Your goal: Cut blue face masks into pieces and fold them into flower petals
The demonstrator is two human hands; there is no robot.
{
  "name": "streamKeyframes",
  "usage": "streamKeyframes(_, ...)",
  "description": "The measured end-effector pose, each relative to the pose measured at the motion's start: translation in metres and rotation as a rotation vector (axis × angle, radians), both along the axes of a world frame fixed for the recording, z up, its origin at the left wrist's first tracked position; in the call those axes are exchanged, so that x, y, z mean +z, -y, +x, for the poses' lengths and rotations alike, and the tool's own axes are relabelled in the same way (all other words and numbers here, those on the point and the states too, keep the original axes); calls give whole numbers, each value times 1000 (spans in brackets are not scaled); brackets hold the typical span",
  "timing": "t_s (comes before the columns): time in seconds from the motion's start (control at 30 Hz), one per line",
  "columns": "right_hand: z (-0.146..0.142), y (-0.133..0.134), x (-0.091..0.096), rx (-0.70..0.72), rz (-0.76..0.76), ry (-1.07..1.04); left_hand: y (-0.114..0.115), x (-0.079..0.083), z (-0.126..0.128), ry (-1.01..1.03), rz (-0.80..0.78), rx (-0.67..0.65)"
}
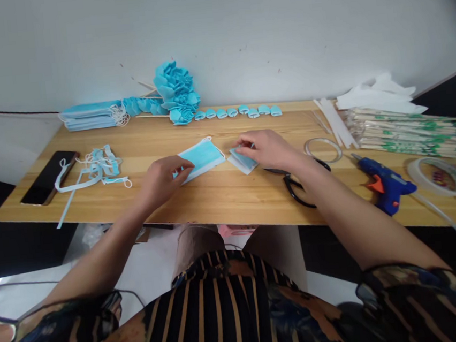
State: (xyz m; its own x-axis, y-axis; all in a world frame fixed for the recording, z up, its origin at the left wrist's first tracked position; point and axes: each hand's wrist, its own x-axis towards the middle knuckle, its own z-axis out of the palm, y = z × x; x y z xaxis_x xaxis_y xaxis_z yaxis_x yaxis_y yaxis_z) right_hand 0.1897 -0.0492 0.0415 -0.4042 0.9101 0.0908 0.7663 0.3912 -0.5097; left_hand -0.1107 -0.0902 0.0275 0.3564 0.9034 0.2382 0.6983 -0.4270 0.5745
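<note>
A light blue face mask (204,157) lies flat near the middle of the wooden table, with ear loops at its right end. My left hand (166,177) is over the mask's left end, fingers loosely curved and a gap between thumb and fingers; firm contact cannot be made out. To the right, a small cut or folded piece of mask (244,161) sits beneath the fingers of my right hand (264,148), which are closed at its upper edge. Beside that wrist are black-handled scissors (294,189), partly hidden by my forearm.
Behind stand blue flowers (175,90), stacked masks (93,115) and a row of small blue folded pieces (232,112). Left are a phone (49,177) and cut straps (100,164). At right are a wire coil (337,152), glue gun (386,182), tape roll (439,185) and bundled sticks (405,132).
</note>
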Motion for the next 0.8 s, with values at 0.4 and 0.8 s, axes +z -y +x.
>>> streamKeyframes(0.4,-62,-52,-9,178,30,173,80,-17,30,387,-325,-223)
streamKeyframes(0.8,-88,-58,-6,56,-110,322,93,-30,55,979,-863,-87)
